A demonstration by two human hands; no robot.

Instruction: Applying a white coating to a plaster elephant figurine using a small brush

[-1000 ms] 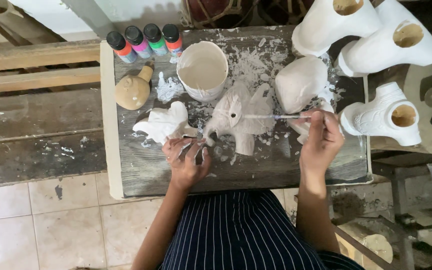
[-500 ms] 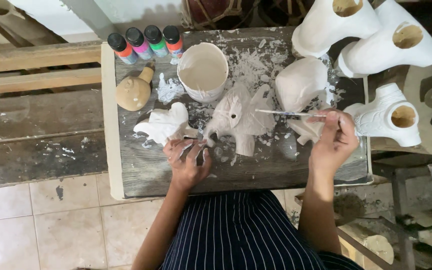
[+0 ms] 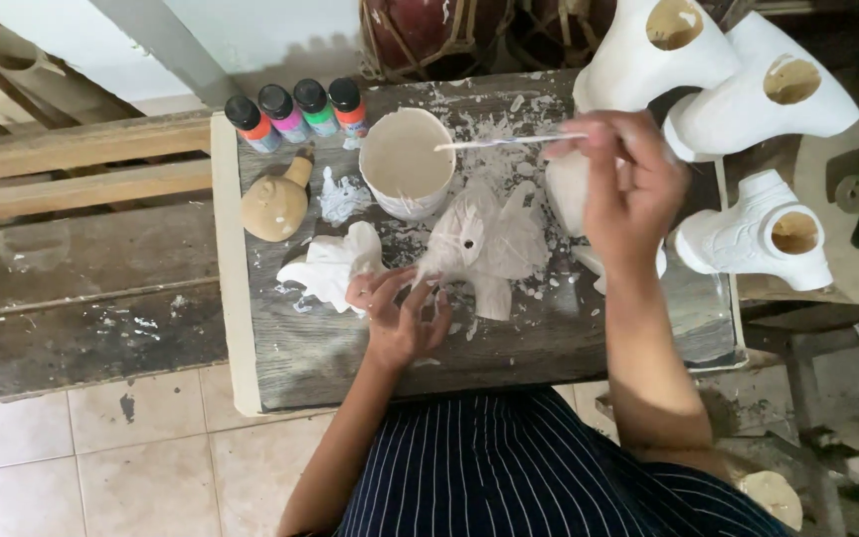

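Observation:
A white-coated carved animal figure (image 3: 484, 244) lies on a paint-spattered wooden board (image 3: 320, 358). My left hand (image 3: 400, 313) grips its lower left end and steadies it. My right hand (image 3: 628, 184) is raised above the board and holds a thin paintbrush (image 3: 509, 141), whose tip reaches over the rim of a round cup of white paint (image 3: 405, 159). A second white figure (image 3: 335, 267) rests just left of my left hand.
Several small paint bottles (image 3: 295, 111) stand in a row at the board's far left corner, with an unpainted wooden gourd shape (image 3: 275, 204) below them. Three large white figures (image 3: 748, 234) sit at the right. A wooden bench (image 3: 72, 259) runs along the left; tiled floor lies below.
My right hand has lifted from beside the animal figure and swung up and leftward, carrying the brush tip to the paint cup. My left hand has kept its grip.

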